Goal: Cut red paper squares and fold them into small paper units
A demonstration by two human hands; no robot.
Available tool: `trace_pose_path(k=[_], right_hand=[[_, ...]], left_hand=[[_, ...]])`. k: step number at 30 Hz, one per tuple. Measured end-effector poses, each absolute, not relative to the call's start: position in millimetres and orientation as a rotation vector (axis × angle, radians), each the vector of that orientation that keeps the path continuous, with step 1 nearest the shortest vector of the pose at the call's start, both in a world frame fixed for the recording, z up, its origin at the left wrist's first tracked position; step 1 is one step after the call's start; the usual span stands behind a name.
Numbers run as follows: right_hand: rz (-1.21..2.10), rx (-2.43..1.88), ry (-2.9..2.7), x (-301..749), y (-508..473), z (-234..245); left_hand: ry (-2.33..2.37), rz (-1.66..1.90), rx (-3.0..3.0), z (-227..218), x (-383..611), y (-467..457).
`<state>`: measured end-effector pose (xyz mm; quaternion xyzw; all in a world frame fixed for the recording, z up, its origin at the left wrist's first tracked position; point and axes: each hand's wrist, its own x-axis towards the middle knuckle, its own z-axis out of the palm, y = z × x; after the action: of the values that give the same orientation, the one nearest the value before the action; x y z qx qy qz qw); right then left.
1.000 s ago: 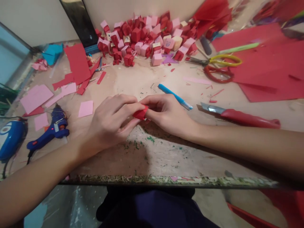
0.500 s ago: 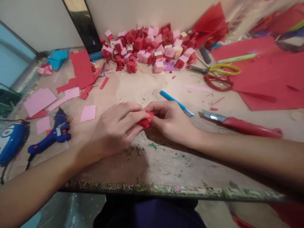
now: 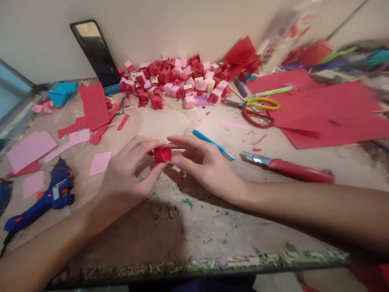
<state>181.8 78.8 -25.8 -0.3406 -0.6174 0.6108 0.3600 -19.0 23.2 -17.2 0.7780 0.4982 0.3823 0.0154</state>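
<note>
A small folded red paper box [image 3: 162, 154], with a hollow showing on its near right face, is held just above the worktop. My left hand [image 3: 129, 168] pinches it between thumb and fingers from the left. My right hand [image 3: 206, 164] closes on it from the right, thumb tip at its lower right corner and index finger along its top; some of its fingers are hidden. A blue pen [image 3: 214, 144] lies just beyond my right hand. To the right rests a red-handled utility knife [image 3: 288, 167], blade pointing left.
A heap of red and pink paper cubes [image 3: 174, 81] is at the back beside a leaning phone [image 3: 96, 54]. Scissors [image 3: 252, 107] and red paper sheets [image 3: 331, 117] lie right. A blue glue gun [image 3: 50, 198] and pink paper pieces [image 3: 32, 150] are left. Green scraps dot the worktop [image 3: 121, 247].
The red box has turned and shows its hollow face. My fingers have opened wider around it, the right hand's most. The whole view has shifted and tilted up a little.
</note>
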Motion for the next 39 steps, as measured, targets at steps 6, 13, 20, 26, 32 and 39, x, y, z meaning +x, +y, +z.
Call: trace_pose_path(k=[6,13,20,26,32,39], right_hand=[[1.602,-0.88,-1.578,181.6,77.5,-29.2],[1.611,-0.885,-1.611,182.9,77.6,-30.0],[1.642,-0.997,-1.604,183.6,76.5,-25.2],[1.084,-1.001,-1.962,193.9,117.6,2.2],[0.362,-0.905,-2.359,186.2,197.9,1.9],[0.381,-0.843,-2.378,183.5,174.4,1.9]], left_hand=[[1.631,1.169,2.264,-20.9,-14.9,23.8],[1.635,1.046,2.381,-25.1,-15.1,23.9],[1.552,1.062,2.312,-29.3,-20.1,27.0],[1.551,1.052,2.303,-32.2,-18.5,27.0],[1.409,1.093,2.206,-41.5,-15.5,28.4],[1.348,1.121,1.902,-49.0,-17.0,33.7]])
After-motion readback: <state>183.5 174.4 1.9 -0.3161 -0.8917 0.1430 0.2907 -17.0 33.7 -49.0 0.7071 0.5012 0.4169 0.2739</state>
